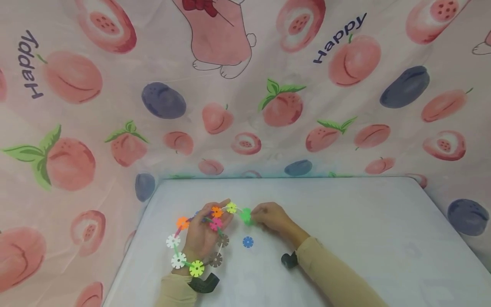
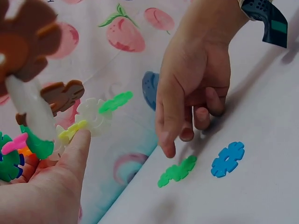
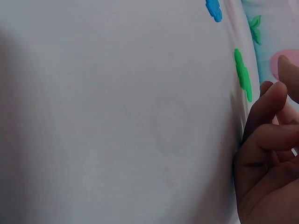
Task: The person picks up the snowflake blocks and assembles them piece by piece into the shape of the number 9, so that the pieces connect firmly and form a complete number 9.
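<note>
My left hand (image 1: pixel 205 232), palm up, holds a looped chain of flower-shaped plastic discs, with part of it between thumb and fingers. White discs (image 1: pixel 178 260), a lime disc (image 1: pixel 197 268), brown discs (image 1: pixel 216 259) and a pink disc (image 1: pixel 216 224) hang around the palm and wrist. In the left wrist view, a yellow piece (image 2: pixel 72 130) touches a fingertip. My right hand (image 1: pixel 274 217) has loosely bent fingers and holds nothing visible. Its fingertips are just above a loose green disc (image 2: pixel 177 171) on the table. Beside that lies a blue disc (image 1: pixel 248 242).
A white table (image 1: pixel 345 238) lies beneath both hands. Fabric printed with peaches (image 1: pixel 283 108) hangs behind and beside it. Dark wrist straps (image 1: pixel 204 283) are at both wrists.
</note>
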### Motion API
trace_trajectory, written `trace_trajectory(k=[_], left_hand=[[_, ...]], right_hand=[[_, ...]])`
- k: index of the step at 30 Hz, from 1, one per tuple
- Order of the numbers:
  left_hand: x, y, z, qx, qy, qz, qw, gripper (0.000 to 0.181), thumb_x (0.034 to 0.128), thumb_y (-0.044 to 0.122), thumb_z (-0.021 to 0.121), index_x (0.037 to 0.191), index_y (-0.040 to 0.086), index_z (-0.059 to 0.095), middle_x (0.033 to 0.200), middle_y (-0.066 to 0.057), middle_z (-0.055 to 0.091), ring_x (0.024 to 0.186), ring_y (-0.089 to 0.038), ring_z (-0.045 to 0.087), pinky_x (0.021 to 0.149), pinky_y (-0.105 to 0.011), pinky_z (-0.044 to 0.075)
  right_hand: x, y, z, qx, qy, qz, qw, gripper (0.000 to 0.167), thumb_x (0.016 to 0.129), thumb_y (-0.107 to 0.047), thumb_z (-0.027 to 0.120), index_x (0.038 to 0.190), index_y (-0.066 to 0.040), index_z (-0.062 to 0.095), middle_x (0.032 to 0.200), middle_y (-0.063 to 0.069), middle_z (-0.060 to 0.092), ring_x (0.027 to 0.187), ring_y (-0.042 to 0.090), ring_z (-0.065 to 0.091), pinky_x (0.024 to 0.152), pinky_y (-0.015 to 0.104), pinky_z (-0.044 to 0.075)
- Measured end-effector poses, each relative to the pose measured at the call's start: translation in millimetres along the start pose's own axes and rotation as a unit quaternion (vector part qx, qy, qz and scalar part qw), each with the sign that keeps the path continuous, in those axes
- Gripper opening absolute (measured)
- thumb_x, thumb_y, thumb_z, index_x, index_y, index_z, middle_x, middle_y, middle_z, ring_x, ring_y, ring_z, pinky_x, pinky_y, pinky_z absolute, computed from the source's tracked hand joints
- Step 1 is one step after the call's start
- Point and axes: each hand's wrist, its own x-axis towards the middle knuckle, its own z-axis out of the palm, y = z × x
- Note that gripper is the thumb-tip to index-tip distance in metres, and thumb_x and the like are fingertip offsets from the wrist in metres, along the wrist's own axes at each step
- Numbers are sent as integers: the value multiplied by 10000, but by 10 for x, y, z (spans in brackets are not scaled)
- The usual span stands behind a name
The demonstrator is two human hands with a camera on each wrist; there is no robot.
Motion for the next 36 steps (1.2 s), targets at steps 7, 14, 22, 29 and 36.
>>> trace_trajectory(k=[7,14,22,29,36], left_hand=[[3,2,14,34,-36,-38,10000,292,1113,286,339,1195,83,532,1606,-186,356,1427,-329,486,1163,-419,421],[4,4,18,28,-4,-47,10000,285,1112,292,348,1196,89,529,1601,-175,376,1428,-326,485,1156,-414,429],[6,-4,-10,42,-117,-15,9999,275,1115,291,345,1185,101,533,1607,-180,365,1428,-311,480,1161,-423,416],[3,-14,-36,49,-153,-11,9999,266,1116,307,348,1184,122,525,1566,-158,421,1400,-321,514,1178,-428,391],[13,-13,-72,96,-211,58,9997,279,1115,299,351,1171,117,554,1547,-149,445,1399,-327,511,1195,-447,352]], right_hand=[[93,-21,83,-510,301,220,9980,239,789,-288,854,986,-187,764,704,51,666,513,169,570,544,275,455],[100,-90,124,-815,358,268,9957,242,806,-201,847,1025,-164,752,947,65,701,552,170,594,556,274,486],[122,-97,133,-778,353,496,9951,208,807,-165,838,1003,-143,769,1143,78,702,676,165,621,599,263,510],[122,-27,70,-401,219,404,9981,199,756,-227,875,863,-125,741,815,29,681,588,163,607,652,286,495],[70,58,-9,-34,-123,318,9994,199,773,-295,853,821,-146,731,650,11,625,591,174,582,677,305,459]])
